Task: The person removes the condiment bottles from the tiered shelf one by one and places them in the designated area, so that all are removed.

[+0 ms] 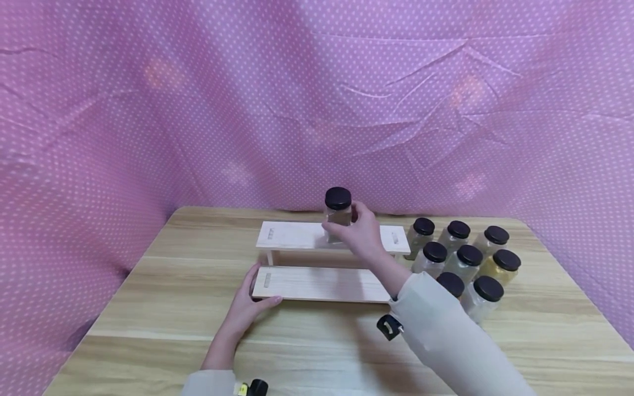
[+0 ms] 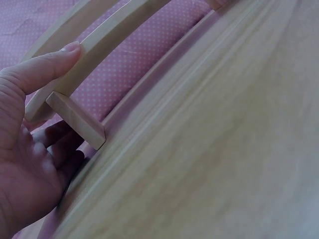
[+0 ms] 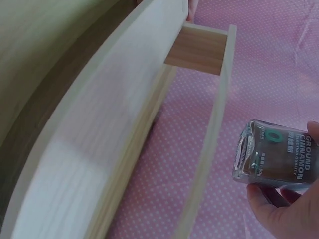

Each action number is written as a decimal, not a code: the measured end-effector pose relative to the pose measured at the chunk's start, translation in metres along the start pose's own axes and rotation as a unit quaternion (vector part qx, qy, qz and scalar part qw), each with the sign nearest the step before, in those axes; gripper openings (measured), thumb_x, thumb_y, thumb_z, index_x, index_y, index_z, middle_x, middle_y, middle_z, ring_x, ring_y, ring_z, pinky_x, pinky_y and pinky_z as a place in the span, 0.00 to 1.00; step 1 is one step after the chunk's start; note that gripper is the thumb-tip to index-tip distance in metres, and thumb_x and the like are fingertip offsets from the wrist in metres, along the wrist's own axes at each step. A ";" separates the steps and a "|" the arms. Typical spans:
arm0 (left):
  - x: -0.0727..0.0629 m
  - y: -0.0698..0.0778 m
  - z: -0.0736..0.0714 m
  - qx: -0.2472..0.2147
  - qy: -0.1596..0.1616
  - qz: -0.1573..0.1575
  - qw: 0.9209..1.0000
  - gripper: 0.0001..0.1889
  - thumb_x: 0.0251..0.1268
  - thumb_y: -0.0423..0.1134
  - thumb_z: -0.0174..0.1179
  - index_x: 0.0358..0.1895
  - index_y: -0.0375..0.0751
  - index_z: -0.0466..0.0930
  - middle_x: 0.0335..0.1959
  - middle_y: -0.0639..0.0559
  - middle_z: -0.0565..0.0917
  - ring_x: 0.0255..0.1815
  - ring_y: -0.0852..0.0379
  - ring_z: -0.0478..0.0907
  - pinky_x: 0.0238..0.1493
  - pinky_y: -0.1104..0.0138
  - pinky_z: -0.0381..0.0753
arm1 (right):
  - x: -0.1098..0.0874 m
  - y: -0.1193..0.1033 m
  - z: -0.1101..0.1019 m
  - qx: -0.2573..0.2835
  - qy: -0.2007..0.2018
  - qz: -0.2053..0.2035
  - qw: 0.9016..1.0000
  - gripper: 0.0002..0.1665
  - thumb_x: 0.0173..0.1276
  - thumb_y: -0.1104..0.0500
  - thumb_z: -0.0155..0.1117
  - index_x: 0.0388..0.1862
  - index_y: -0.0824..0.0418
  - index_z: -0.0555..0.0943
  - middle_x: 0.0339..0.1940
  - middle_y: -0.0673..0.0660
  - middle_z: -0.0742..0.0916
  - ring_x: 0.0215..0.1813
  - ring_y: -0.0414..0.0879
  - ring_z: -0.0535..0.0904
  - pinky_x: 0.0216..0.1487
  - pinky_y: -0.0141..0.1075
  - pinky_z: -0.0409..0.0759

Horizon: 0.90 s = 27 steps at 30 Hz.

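My right hand (image 1: 365,234) grips a square clear jar of ground cinnamon (image 1: 338,212) with a black lid, upright over the upper board of a two-tier wooden shelf (image 1: 292,235). In the right wrist view, brown powder shows behind the printed label of the cinnamon jar (image 3: 281,154), and its base is apart from the upper board's edge. My left hand (image 1: 242,308) holds the left end of the lower board (image 1: 317,283). Its thumb (image 2: 50,67) presses the board's front edge in the left wrist view, while the other fingers reach around beside the short wooden leg (image 2: 77,119).
Several black-lidded spice jars (image 1: 469,255) stand grouped on the table right of the shelf, close to my right forearm. The wood-grain table (image 1: 163,308) ends at a pink polka-dot cloth (image 1: 297,110) hanging behind and at both sides.
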State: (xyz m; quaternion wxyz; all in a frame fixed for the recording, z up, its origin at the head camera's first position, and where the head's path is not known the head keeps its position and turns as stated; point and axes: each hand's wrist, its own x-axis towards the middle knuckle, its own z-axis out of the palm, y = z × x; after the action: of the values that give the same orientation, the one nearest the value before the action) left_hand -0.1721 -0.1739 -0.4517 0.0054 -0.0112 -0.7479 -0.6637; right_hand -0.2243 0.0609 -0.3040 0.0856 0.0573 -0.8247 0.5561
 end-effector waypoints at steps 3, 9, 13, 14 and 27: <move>0.000 0.000 0.000 -0.003 0.000 0.000 1.000 0.50 0.38 0.32 0.69 0.66 0.43 0.45 0.61 0.43 0.60 0.59 0.52 0.56 0.60 0.59 0.47 | -0.002 0.000 -0.011 -0.010 -0.001 0.000 1.000 0.31 0.43 0.56 0.71 0.47 0.64 0.71 0.40 0.58 0.78 0.44 0.49 0.71 0.44 0.40 0.71; 0.000 -0.001 0.000 0.009 0.000 -0.002 1.000 0.50 0.38 0.34 0.69 0.66 0.43 0.45 0.62 0.42 0.58 0.60 0.52 0.55 0.61 0.58 0.45 | -0.008 -0.002 -0.034 -0.015 -0.012 0.003 1.000 0.33 0.44 0.58 0.70 0.50 0.65 0.70 0.43 0.59 0.77 0.46 0.50 0.71 0.47 0.41 0.69; 0.001 -0.002 0.000 0.013 0.002 -0.005 1.000 0.51 0.37 0.36 0.70 0.66 0.43 0.44 0.62 0.42 0.57 0.61 0.52 0.54 0.61 0.58 0.45 | -0.010 -0.003 -0.049 -0.024 -0.017 0.002 1.000 0.33 0.45 0.58 0.70 0.51 0.65 0.69 0.44 0.60 0.77 0.47 0.51 0.71 0.48 0.42 0.69; 0.001 -0.002 0.000 0.014 0.003 -0.007 1.000 0.51 0.37 0.36 0.70 0.66 0.43 0.44 0.62 0.42 0.57 0.61 0.52 0.54 0.61 0.58 0.45 | -0.011 -0.003 -0.053 -0.027 -0.017 0.004 0.999 0.34 0.45 0.58 0.70 0.52 0.64 0.69 0.45 0.60 0.77 0.48 0.51 0.71 0.48 0.42 0.69; 0.001 0.000 0.000 0.020 -0.001 -0.013 1.000 0.52 0.37 0.38 0.70 0.66 0.43 0.43 0.63 0.44 0.56 0.61 0.52 0.52 0.61 0.57 0.44 | -0.023 0.003 -0.099 -0.062 -0.010 -0.011 0.998 0.34 0.47 0.54 0.69 0.52 0.64 0.69 0.44 0.60 0.78 0.45 0.51 0.73 0.43 0.41 0.72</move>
State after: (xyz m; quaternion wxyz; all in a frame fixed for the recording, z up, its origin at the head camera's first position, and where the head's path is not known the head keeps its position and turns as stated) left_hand -0.1729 -0.1743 -0.4516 -0.0035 -0.0021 -0.7610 -0.6488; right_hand -0.1944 0.1534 -0.2753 0.0866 0.0670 -0.8577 0.5024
